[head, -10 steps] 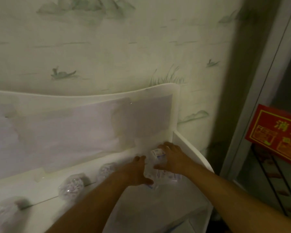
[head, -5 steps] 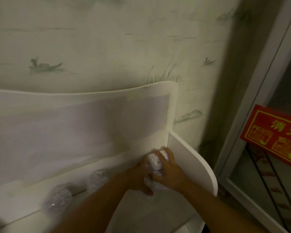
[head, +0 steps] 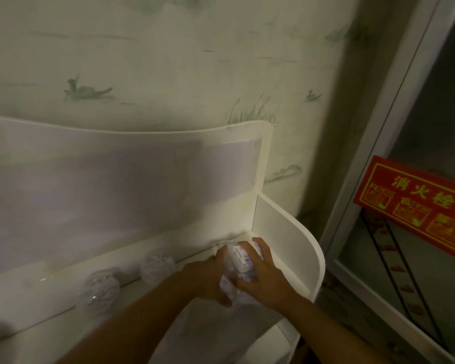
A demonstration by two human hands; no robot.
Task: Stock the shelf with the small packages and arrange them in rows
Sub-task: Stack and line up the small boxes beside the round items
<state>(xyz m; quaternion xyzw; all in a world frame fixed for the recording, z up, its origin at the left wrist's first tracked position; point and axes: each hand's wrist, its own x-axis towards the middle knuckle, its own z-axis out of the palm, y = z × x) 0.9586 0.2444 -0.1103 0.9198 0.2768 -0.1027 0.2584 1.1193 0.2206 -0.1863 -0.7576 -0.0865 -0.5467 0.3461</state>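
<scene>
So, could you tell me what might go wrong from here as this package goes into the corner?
1. Both hands, left hand and right hand, squeeze the soft clear-wrapped package; it may crumple or slip.
2. The shelf's side panel sits close by the right knuckles, so they could bump it.
3. The left forearm passes near the round wrapped package and might nudge it out of its row.

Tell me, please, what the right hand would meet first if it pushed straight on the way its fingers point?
Probably the white shelf's back panel at the corner: the right hand, clutching the clear plastic package, points up and back there. Depth is unclear.
</scene>
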